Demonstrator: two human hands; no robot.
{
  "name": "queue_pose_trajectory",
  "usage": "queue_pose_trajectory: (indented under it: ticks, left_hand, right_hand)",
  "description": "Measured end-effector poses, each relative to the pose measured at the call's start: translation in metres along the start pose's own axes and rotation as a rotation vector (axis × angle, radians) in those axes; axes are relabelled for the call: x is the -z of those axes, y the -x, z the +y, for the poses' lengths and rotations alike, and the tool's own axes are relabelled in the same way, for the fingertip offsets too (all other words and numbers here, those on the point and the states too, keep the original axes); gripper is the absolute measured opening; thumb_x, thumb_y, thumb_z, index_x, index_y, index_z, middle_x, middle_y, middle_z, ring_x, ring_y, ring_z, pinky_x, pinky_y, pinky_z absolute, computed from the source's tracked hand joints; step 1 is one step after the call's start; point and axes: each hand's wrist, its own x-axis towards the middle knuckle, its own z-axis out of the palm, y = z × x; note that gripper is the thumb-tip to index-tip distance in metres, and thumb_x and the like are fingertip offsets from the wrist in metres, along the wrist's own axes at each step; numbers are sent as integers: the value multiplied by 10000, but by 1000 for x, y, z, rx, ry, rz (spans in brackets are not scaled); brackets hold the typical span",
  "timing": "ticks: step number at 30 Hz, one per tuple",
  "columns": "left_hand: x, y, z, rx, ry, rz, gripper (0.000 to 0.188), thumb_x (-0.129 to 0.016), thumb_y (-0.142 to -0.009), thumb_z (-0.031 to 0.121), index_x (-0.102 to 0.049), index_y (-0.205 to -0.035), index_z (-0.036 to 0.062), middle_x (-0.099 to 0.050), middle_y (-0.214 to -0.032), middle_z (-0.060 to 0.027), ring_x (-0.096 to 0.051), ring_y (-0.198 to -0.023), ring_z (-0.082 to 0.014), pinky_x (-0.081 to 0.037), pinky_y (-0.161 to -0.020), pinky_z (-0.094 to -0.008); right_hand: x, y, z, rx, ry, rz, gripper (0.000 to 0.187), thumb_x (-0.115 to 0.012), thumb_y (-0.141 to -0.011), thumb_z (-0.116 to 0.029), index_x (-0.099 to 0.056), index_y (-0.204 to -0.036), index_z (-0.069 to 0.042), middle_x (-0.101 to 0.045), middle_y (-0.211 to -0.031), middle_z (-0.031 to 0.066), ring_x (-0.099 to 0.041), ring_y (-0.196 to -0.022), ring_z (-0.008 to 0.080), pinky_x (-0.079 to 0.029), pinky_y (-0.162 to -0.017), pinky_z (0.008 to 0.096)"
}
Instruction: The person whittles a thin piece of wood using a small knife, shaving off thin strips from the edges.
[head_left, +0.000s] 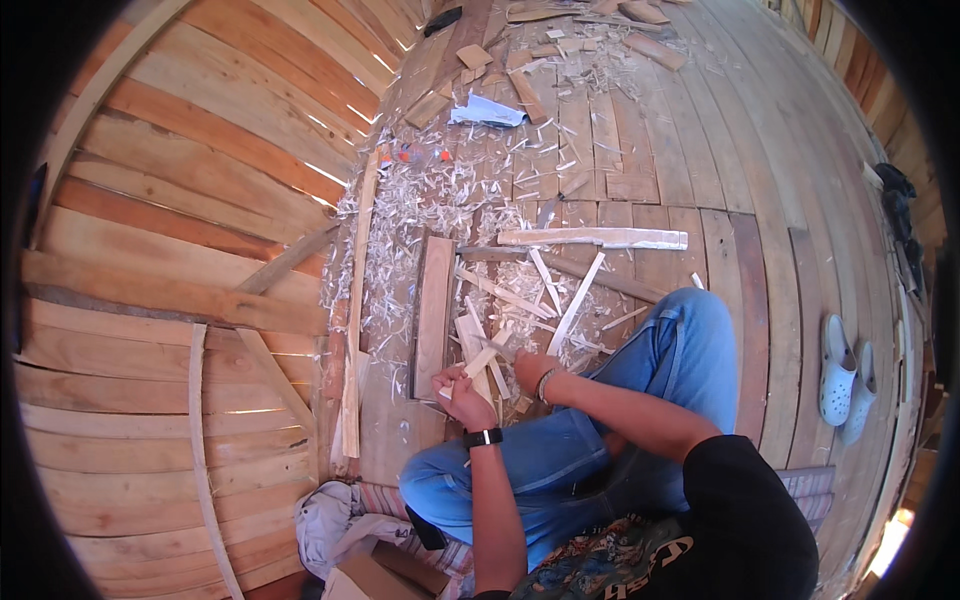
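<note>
My left hand (465, 396) is closed around the lower end of a pale wooden stick (488, 357), which slants up and to the right. My right hand (532, 370) is closed on a knife, its handle hidden in my fist. The thin knife blade (495, 345) reaches left across the stick and seems to touch it. Cut strips of wood (576, 303) and curled shavings lie on the floor just beyond my hands. Left of them rests a thick brown board (433, 305), close to my left hand.
A second knife (548, 211) lies farther out, beyond a long pale slat (593, 238). Wood offcuts (474, 57) and a light blue piece (487, 111) are scattered at the far end. Clogs (838, 372) sit at right. A plank wall (190, 240) rises at left; a cardboard box (372, 580) is near.
</note>
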Motion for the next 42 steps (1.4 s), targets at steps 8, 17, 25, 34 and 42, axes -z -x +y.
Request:
queue_pose_trajectory:
  ticks: [8,17,25,34,42]
  left_hand:
    - [-2,-1,0,-4,-9,-5,302,-437,-625,-107,-300,-807,91,-394,-813,-62,-413,-798,-185,-363,-865,-333]
    - [1,0,0,-7,-13,-11,308,-441,-617,-102,-296,-801,99,-390,-798,-54,-417,-775,-177,-371,-853,-321]
    - [-6,0,1,1,-77,-43,303,-452,-623,-91,-294,-797,102,-374,-793,-44,-405,-760,-167,-368,-824,-312]
    - [-7,6,1,-27,49,-43,330,-426,-553,-110,-286,-762,104,-367,-759,-49,-381,-712,-171,-359,-743,-298]
    - [0,6,7,-8,33,-18,301,-438,-586,-104,-304,-774,89,-387,-798,-57,-390,-751,-168,-367,-805,-304]
  right_hand:
    - [-1,3,-13,-144,-77,-17,252,-476,-905,-142,-547,-1046,54,-670,-952,253,-690,-865,367,-562,-713,428]
    - [16,9,-9,-222,-184,-51,233,-534,-874,-92,-589,-1062,33,-669,-1017,203,-671,-973,342,-552,-783,427]
    - [5,-4,15,-202,-37,-66,297,-455,-938,-215,-601,-1103,-17,-653,-1083,224,-665,-988,349,-546,-787,433]
    - [-21,-14,11,-181,-72,-39,281,-486,-919,-192,-543,-1090,24,-664,-1042,235,-672,-959,366,-549,-781,425]
    - [11,7,-13,18,54,-74,305,-506,-906,-164,-555,-1128,39,-669,-1020,229,-678,-945,350,-548,-779,435]
